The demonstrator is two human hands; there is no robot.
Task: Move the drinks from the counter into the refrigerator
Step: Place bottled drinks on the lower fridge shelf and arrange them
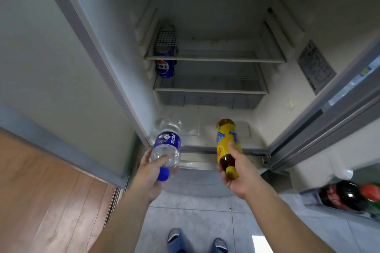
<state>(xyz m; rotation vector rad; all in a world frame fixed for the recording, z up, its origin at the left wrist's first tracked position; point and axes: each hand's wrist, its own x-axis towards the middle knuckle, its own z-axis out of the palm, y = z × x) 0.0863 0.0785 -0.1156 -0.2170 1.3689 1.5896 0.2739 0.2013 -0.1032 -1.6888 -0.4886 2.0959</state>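
Observation:
I stand in front of the open refrigerator [211,59]. My left hand [151,172] grips a clear Pepsi bottle [167,146] with a blue label and blue cap near its neck, its base pointing toward the fridge's bottom. My right hand [239,172] grips a yellow-labelled iced tea bottle [226,141] with a yellow cap, also near its neck, tilted base-first toward the fridge floor. A blue Pepsi can [164,66] stands at the left of a glass shelf inside.
Two glass shelves [216,90] cross the fridge. The open door [329,121] stands at the right; its lower bin [349,197] holds a dark cola bottle and a red-and-green one. A wall and wooden floor lie left. My slippers are on the tiles below.

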